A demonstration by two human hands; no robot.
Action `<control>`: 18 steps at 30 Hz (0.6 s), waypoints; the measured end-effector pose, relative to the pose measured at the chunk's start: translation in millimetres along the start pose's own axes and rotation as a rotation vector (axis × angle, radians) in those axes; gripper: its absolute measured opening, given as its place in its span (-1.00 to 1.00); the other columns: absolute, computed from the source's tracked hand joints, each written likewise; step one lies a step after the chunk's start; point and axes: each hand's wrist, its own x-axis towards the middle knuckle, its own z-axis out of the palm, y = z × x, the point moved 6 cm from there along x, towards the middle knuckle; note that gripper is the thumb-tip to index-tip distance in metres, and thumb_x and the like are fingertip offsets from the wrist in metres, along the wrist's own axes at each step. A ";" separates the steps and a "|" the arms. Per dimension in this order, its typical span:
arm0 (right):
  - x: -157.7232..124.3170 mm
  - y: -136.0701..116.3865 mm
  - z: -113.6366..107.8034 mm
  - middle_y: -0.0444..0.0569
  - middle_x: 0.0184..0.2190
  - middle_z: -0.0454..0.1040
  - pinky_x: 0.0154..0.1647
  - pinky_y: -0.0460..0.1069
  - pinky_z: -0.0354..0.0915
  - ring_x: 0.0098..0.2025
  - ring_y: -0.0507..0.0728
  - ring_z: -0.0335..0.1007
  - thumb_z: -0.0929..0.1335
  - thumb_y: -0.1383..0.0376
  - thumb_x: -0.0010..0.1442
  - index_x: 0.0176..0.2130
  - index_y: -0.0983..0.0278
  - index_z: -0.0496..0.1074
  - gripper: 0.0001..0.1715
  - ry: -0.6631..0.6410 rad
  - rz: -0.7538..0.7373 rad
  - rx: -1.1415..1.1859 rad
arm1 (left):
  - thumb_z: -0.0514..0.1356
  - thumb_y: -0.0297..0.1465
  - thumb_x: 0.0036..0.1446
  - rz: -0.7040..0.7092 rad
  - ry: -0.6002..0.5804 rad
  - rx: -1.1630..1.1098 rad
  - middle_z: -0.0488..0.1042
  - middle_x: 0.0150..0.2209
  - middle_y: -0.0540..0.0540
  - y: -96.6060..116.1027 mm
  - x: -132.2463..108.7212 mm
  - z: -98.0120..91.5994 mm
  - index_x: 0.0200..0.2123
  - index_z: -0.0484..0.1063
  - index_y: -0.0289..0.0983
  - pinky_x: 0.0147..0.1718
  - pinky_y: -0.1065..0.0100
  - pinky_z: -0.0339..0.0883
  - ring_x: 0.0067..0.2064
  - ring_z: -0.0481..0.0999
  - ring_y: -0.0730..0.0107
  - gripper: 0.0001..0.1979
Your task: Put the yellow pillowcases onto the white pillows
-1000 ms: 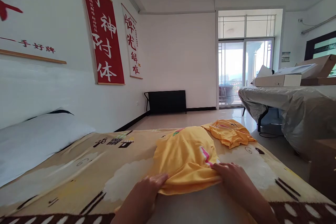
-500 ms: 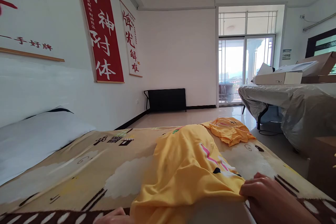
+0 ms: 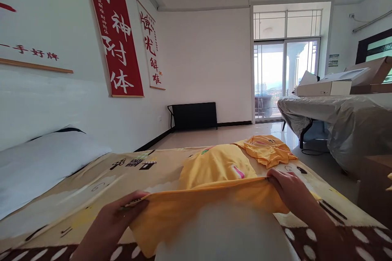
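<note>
A yellow printed cloth [image 3: 214,167] with a pink and green print lies rumpled on the bed, its near edge raised and pulled into a taut line. My left hand [image 3: 118,214] pinches the left end of this edge, and my right hand [image 3: 289,187] grips the right end. Below the edge shows a whitish shape [image 3: 226,236], too blurred to identify. Just beyond, another yellow cloth [image 3: 268,151] with dark marks sits crumpled near the far edge of the bed.
The bed has a beige patterned blanket [image 3: 94,195], with a white pillow [image 3: 45,167] at the left by the wall. To the right stands a plastic-covered table [image 3: 324,110] bearing open boxes [image 3: 324,88]. A black folded panel [image 3: 194,116] leans at the far wall.
Both hands have come up and away from me, lifting the cloth's near edge and stretching it between them. Part of the cloth's print is now covered. The second yellow cloth has stayed put.
</note>
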 end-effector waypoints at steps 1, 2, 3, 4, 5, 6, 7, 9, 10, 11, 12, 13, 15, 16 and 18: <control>9.4 4.6 7.2 -0.02 -0.36 0.52 -0.25 0.02 0.18 -0.29 0.18 0.40 0.07 0.19 0.26 -0.31 0.19 0.35 -0.65 0.019 0.015 0.034 | 0.35 0.04 -0.39 -0.031 0.025 -0.090 0.53 -0.46 -0.06 -4.1 7.7 6.1 -0.50 0.51 -0.20 -0.49 0.42 0.39 -0.38 0.48 0.22 -0.54; 17.8 9.4 15.3 -0.04 -0.40 0.51 -0.29 0.01 0.17 -0.33 0.16 0.39 0.09 0.15 0.27 -0.31 0.19 0.35 -0.65 0.027 0.028 0.079 | 0.35 0.04 -0.37 -0.057 0.075 -0.174 0.54 -0.44 -0.07 -10.3 14.5 11.2 -0.43 0.51 -0.22 -0.47 0.42 0.39 -0.36 0.49 0.22 -0.50; 24.8 14.5 24.1 -0.07 -0.45 0.49 -0.33 -0.01 0.16 -0.37 0.14 0.37 0.11 0.11 0.26 -0.32 0.20 0.35 -0.65 0.021 0.038 0.128 | 0.35 0.05 -0.37 -0.080 0.136 -0.236 0.54 -0.43 -0.07 -18.2 20.2 15.8 -0.37 0.51 -0.25 -0.47 0.41 0.40 -0.35 0.49 0.21 -0.45; 30.3 19.8 32.6 -0.09 -0.49 0.46 -0.36 -0.03 0.15 -0.40 0.13 0.35 0.14 0.07 0.25 -0.33 0.20 0.36 -0.65 0.012 0.045 0.179 | 0.33 0.06 -0.36 -0.110 0.168 -0.270 0.54 -0.43 -0.09 -27.3 25.1 22.1 -0.32 0.50 -0.27 -0.48 0.40 0.39 -0.36 0.49 0.21 -0.40; 34.3 25.2 40.6 -0.11 -0.51 0.44 -0.38 -0.04 0.15 -0.41 0.11 0.33 0.18 0.04 0.21 -0.34 0.20 0.37 -0.65 -0.002 0.044 0.228 | 0.32 0.08 -0.34 -0.139 0.181 -0.279 0.53 -0.44 -0.09 -36.3 29.3 29.0 -0.26 0.48 -0.29 -0.51 0.40 0.38 -0.38 0.49 0.21 -0.36; 37.0 30.6 48.0 -0.13 -0.52 0.43 -0.40 -0.06 0.15 -0.42 0.10 0.32 0.23 0.03 0.17 -0.34 0.21 0.39 -0.66 -0.022 0.037 0.275 | 0.30 0.09 -0.32 -0.164 0.177 -0.265 0.53 -0.46 -0.09 -44.7 33.0 36.1 -0.22 0.47 -0.31 -0.54 0.40 0.36 -0.41 0.48 0.22 -0.32; 38.7 36.2 54.9 -0.14 -0.51 0.42 -0.41 -0.07 0.15 -0.41 0.09 0.31 0.28 0.04 0.12 -0.33 0.22 0.41 -0.68 -0.050 0.026 0.320 | 0.28 0.09 -0.30 -0.182 0.162 -0.242 0.52 -0.47 -0.09 -52.1 36.2 42.8 -0.18 0.45 -0.32 -0.56 0.40 0.34 -0.43 0.48 0.23 -0.29; 40.0 48.8 66.2 -0.14 -0.49 0.44 -0.40 -0.07 0.18 -0.41 0.08 0.31 0.33 0.09 0.04 -0.28 0.24 0.45 -0.69 -0.111 0.009 0.398 | 0.26 0.09 -0.26 -0.217 0.118 -0.216 0.51 -0.48 -0.07 -64.6 41.1 53.0 -0.11 0.42 -0.33 -0.56 0.39 0.33 -0.44 0.48 0.24 -0.27; 40.3 55.7 70.2 -0.13 -0.48 0.45 -0.39 -0.07 0.20 -0.40 0.08 0.32 0.33 0.11 0.02 -0.26 0.26 0.47 -0.67 -0.132 0.007 0.434 | 0.25 0.08 -0.24 -0.234 0.087 -0.223 0.50 -0.48 -0.07 -69.6 42.8 56.5 -0.09 0.41 -0.33 -0.53 0.38 0.35 -0.44 0.48 0.24 -0.27; 40.8 63.2 73.0 -0.11 -0.47 0.47 -0.37 -0.06 0.22 -0.39 0.09 0.34 0.32 0.11 0.03 -0.27 0.28 0.48 -0.66 -0.142 0.016 0.467 | 0.25 0.07 -0.24 -0.256 0.050 -0.234 0.49 -0.50 -0.05 -74.0 43.9 58.5 -0.08 0.40 -0.33 -0.50 0.37 0.36 -0.44 0.48 0.25 -0.27; 41.5 71.2 74.7 -0.08 -0.46 0.50 -0.36 -0.05 0.23 -0.38 0.11 0.36 0.30 0.10 0.04 -0.29 0.29 0.49 -0.64 -0.141 0.035 0.497 | 0.26 0.07 -0.24 -0.277 0.012 -0.234 0.46 -0.53 -0.02 -77.7 44.3 58.9 -0.07 0.39 -0.33 -0.50 0.37 0.35 -0.48 0.45 0.28 -0.26; 42.5 79.2 75.7 -0.05 -0.44 0.52 -0.36 -0.04 0.24 -0.36 0.12 0.38 0.28 0.08 0.04 -0.32 0.31 0.50 -0.61 -0.130 0.061 0.524 | 0.26 0.07 -0.23 -0.288 -0.029 -0.219 0.41 -0.59 0.02 -80.2 44.2 57.7 -0.07 0.38 -0.34 -0.53 0.38 0.32 -0.53 0.41 0.33 -0.26; 45.0 93.7 75.2 -0.02 -0.41 0.55 -0.37 -0.03 0.25 -0.34 0.16 0.40 0.27 0.06 0.02 -0.36 0.32 0.51 -0.59 -0.084 0.114 0.545 | 0.26 0.07 -0.22 -0.281 -0.141 -0.166 0.27 -0.68 0.10 -82.3 42.0 53.3 -0.06 0.37 -0.36 -0.61 0.41 0.20 -0.63 0.26 0.43 -0.25; 46.4 99.6 73.8 -0.01 -0.42 0.55 -0.35 -0.02 0.26 -0.34 0.18 0.41 0.27 0.06 0.00 -0.38 0.31 0.52 -0.59 -0.053 0.137 0.526 | 0.25 0.08 -0.22 -0.271 -0.197 -0.146 0.20 -0.71 0.13 -82.4 40.0 50.5 -0.06 0.37 -0.37 -0.63 0.43 0.12 -0.65 0.18 0.47 -0.24; 48.5 108.1 68.9 0.00 -0.42 0.56 -0.31 0.01 0.25 -0.33 0.20 0.42 0.27 0.09 -0.03 -0.40 0.29 0.54 -0.62 0.016 0.178 0.440 | 0.25 0.10 -0.21 -0.254 -0.289 -0.132 0.11 -0.72 0.16 -82.0 35.1 45.7 -0.07 0.37 -0.38 -0.64 0.46 0.00 -0.64 0.09 0.52 -0.23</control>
